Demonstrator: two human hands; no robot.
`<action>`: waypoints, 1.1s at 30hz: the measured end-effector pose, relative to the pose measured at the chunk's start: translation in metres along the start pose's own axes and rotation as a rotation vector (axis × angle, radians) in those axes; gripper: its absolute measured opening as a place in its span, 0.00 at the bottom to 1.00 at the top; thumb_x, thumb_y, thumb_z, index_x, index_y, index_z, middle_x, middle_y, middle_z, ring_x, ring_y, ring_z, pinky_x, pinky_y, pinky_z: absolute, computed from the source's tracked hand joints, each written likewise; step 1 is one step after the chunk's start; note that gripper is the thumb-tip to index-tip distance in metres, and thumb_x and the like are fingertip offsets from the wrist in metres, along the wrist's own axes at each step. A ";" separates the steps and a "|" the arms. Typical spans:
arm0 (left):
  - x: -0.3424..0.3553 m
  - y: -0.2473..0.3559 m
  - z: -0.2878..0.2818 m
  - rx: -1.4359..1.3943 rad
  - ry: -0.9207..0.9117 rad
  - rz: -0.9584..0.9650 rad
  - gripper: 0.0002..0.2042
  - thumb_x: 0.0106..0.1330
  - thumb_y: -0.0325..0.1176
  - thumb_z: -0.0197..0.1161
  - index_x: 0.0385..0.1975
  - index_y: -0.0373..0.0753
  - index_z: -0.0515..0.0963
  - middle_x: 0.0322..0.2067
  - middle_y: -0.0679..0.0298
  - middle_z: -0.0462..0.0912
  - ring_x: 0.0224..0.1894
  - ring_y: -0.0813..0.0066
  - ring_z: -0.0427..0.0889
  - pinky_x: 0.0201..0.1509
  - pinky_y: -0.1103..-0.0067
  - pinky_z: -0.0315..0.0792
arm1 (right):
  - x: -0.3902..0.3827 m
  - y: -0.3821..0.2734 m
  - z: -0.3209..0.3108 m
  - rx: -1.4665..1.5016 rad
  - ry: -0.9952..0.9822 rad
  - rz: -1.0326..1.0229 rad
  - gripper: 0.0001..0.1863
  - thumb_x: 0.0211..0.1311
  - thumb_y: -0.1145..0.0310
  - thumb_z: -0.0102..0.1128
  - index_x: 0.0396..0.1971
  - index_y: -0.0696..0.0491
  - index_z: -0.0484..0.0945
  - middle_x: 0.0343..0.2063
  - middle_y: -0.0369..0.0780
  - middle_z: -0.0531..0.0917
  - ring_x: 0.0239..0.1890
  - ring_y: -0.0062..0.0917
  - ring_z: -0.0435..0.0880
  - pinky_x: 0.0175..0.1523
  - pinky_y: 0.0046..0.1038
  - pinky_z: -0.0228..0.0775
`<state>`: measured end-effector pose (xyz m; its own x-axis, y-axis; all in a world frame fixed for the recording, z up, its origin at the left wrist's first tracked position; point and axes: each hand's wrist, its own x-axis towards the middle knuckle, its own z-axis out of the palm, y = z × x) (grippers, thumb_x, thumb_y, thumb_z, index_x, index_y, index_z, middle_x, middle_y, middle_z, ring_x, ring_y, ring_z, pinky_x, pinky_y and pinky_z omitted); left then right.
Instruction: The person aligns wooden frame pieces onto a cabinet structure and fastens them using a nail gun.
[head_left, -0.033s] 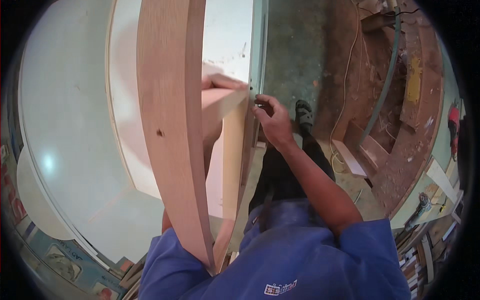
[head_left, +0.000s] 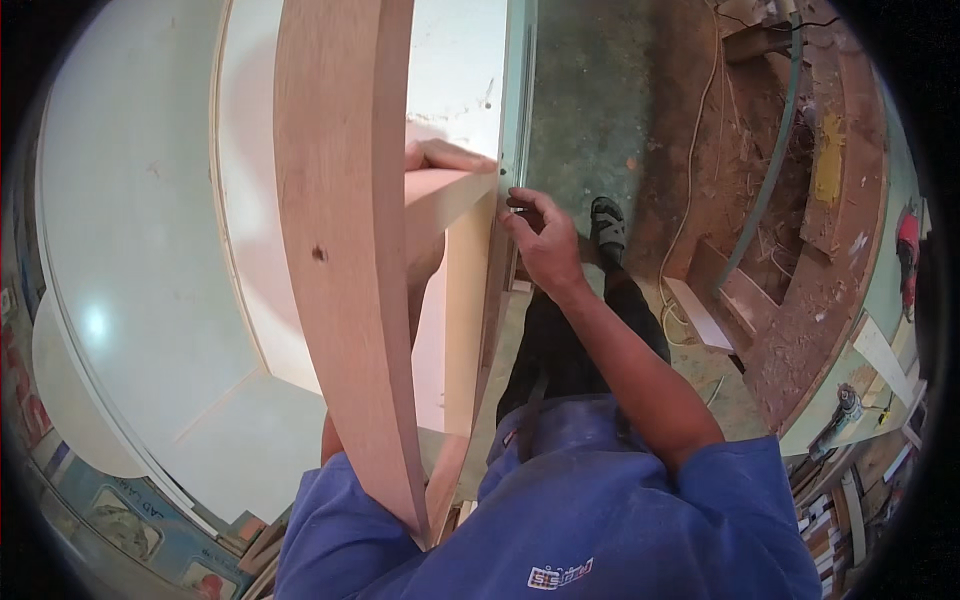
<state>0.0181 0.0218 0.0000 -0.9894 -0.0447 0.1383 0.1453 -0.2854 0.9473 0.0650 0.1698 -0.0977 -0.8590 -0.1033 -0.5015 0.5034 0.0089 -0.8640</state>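
Observation:
A long pinkish wooden board [head_left: 340, 200] with a dark knot runs through the middle of the view, its lower end against my left upper arm. Behind it, a short wooden crosspiece [head_left: 450, 205] reaches right to a pale green edge strip [head_left: 517, 90]. My left hand [head_left: 448, 157] is wrapped over the crosspiece, fingers along its top; the board hides much of the hand and forearm. On the strip's other side, my right hand [head_left: 545, 240] is closed in a pinch close to the crosspiece's end. Whatever lies between its fingertips is too small to make out.
Large pale panels [head_left: 140, 200] stand at the left. To the right, a cable [head_left: 690, 190] and wood offcuts [head_left: 700, 315] lie on the dusty floor. A drill [head_left: 845, 405] and a red tool [head_left: 908, 250] rest at the far right.
The wooden board with its knot sits slightly higher in view. Both hands keep nearly the same place and grip.

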 end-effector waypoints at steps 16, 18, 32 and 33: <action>0.000 -0.008 -0.028 0.239 -0.103 -0.002 0.13 0.74 0.39 0.63 0.36 0.33 0.81 0.37 0.53 0.88 0.43 0.65 0.87 0.54 0.66 0.79 | -0.035 -0.035 0.077 -0.550 0.402 -0.191 0.35 0.48 0.59 0.77 0.53 0.57 0.70 0.47 0.46 0.75 0.52 0.44 0.77 0.54 0.44 0.74; -0.001 -0.007 -0.029 0.284 -0.098 0.019 0.13 0.74 0.39 0.63 0.36 0.33 0.81 0.36 0.53 0.88 0.43 0.66 0.87 0.54 0.66 0.79 | -0.030 -0.034 0.081 -0.572 0.423 -0.221 0.34 0.47 0.58 0.77 0.51 0.56 0.69 0.47 0.46 0.74 0.53 0.45 0.76 0.53 0.45 0.73; 0.004 0.021 0.000 0.350 0.096 -0.270 0.25 0.81 0.39 0.40 0.32 0.34 0.86 0.33 0.55 0.89 0.38 0.65 0.86 0.53 0.68 0.78 | -0.031 -0.032 0.082 -0.704 0.466 -0.241 0.26 0.55 0.58 0.73 0.44 0.53 0.68 0.44 0.46 0.73 0.50 0.47 0.77 0.47 0.47 0.76; 0.006 0.021 0.001 0.380 0.098 -0.268 0.25 0.81 0.39 0.40 0.32 0.34 0.86 0.33 0.55 0.89 0.38 0.65 0.86 0.53 0.68 0.78 | -0.032 -0.032 0.083 -0.704 0.467 -0.242 0.26 0.55 0.58 0.73 0.44 0.53 0.68 0.44 0.46 0.73 0.50 0.47 0.77 0.47 0.47 0.76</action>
<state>0.0154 0.0168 0.0214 -0.9843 -0.1123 -0.1360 -0.1445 0.0709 0.9870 0.0842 0.0903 -0.0507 -0.9628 0.2346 -0.1343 0.2599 0.6667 -0.6986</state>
